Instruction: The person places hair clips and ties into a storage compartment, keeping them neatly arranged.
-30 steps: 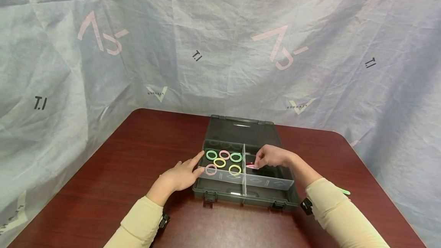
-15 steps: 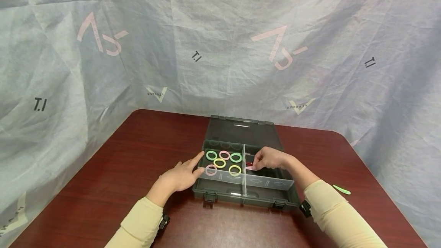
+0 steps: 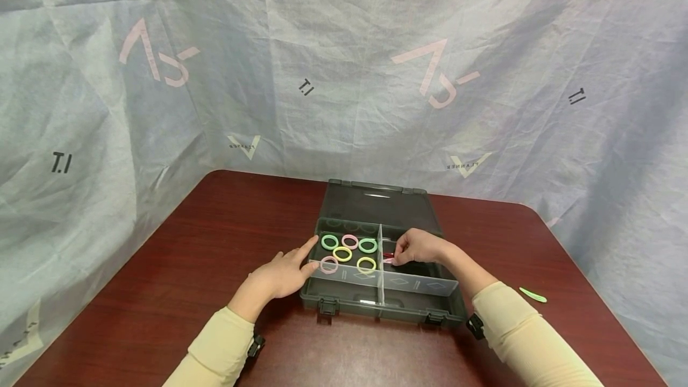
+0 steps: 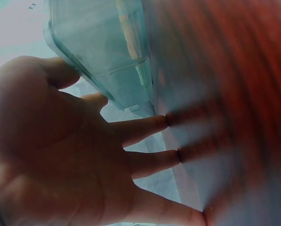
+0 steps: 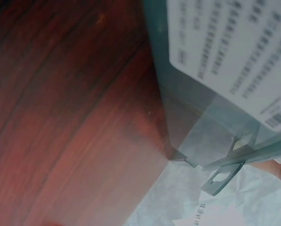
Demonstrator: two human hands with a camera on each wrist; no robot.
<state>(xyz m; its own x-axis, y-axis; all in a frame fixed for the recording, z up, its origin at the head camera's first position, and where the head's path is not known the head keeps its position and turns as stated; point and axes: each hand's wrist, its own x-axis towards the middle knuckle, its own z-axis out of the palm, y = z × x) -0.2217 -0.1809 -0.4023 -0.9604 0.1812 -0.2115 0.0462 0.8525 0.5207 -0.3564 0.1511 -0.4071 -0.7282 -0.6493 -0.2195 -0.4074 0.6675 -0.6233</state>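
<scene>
A dark see-through divided box [image 3: 398, 314] lies on the table with its lid [image 3: 378, 202] laid back. My right hand [image 3: 421, 246] reaches into its back right compartment, where thumb and forefinger pinch a pink hair clip [image 3: 388, 261], partly hidden by the fingertips. Just behind that is a red hair clip [image 3: 388, 255]. At the box's left side, my left hand [image 3: 279, 273] has its fingers spread; in the left wrist view its thumb and forefinger touch the box wall [image 4: 98, 52], with the other fingertips on the table. Several green, pink and yellow rings [image 3: 342, 254] lie in the back left compartment.
On the table [image 3: 258, 208], to the right of the box, lies a green hair clip [image 3: 533, 295]. Two latches [image 3: 328, 308] stick out from the box front. A white printed label [image 5: 234, 52] shows on the box in the right wrist view. Grey cloth [image 3: 344, 64] hangs behind.
My right hand has shifted slightly left with the pink hair clip, bringing it closer to the divider. The right forearm's shift has uncovered the green hair clip. My left hand stays put.
</scene>
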